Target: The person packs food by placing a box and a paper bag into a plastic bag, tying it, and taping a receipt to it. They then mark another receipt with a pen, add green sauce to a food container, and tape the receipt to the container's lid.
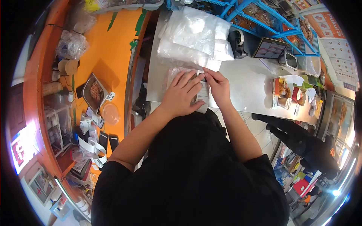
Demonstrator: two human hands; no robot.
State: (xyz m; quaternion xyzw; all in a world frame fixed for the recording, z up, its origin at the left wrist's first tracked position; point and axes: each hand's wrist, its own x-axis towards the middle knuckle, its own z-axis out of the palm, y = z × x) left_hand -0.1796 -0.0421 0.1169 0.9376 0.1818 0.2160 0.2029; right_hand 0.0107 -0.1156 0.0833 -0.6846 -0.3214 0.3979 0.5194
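Note:
My left hand [183,92] lies flat with its fingers spread over a clear plastic bag [171,75] and a printed paper receipt [203,96] on the counter. The receipt's left part is hidden under that hand. Thumb and forefinger of my right hand [219,87] are pinched together at the receipt's upper right corner, close to the left fingertips. What sits between them is too small to make out. Just beyond both hands is a stack of clear plastic bags [192,32].
A tape dispenser [238,43] and a tablet [269,49] stand behind, below blue racks [260,17]. Food boxes [283,90] are at the right end of the counter [245,84]. A metal tray of food [94,92] rests on the orange counter at left. Another person [313,145] is at right.

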